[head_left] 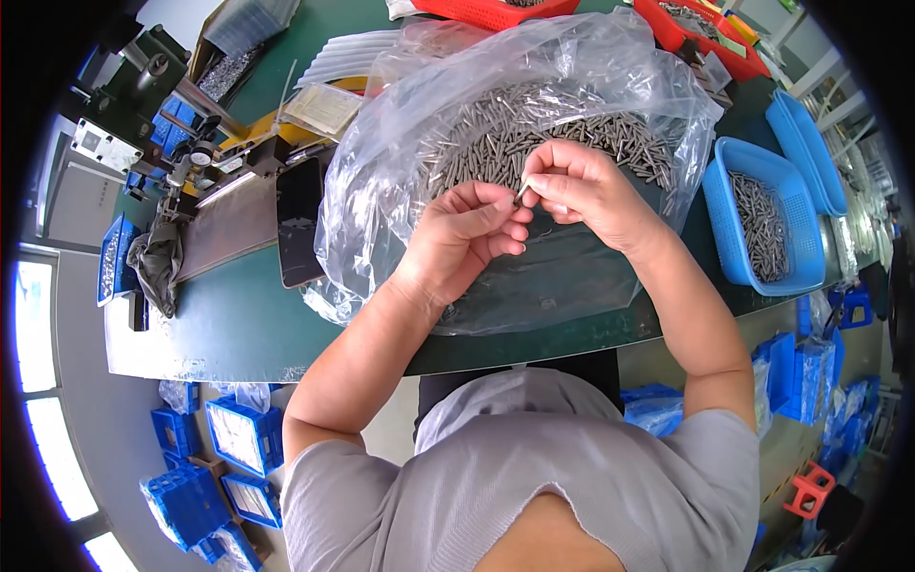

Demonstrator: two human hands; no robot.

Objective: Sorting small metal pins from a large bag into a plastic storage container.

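My left hand (465,234) and my right hand (586,191) meet over the near side of a clear plastic bag (381,181). Between the fingertips of both hands is a small metal pin (523,194), held at a slant. The right thumb and forefinger pinch its upper part, while the left fingers close near its lower end. A large heap of similar grey metal pins (496,129) lies spread on the bag just beyond my hands.
On the right, a blue plastic basket (810,262) holds more pins, with another blue basket (805,153) beside it. Red trays (496,13) stand at the back. To the left lie a dark phone (300,224) and a metal fixture with a dial gauge (202,153). Blue crates (248,434) sit below the green table (381,348).
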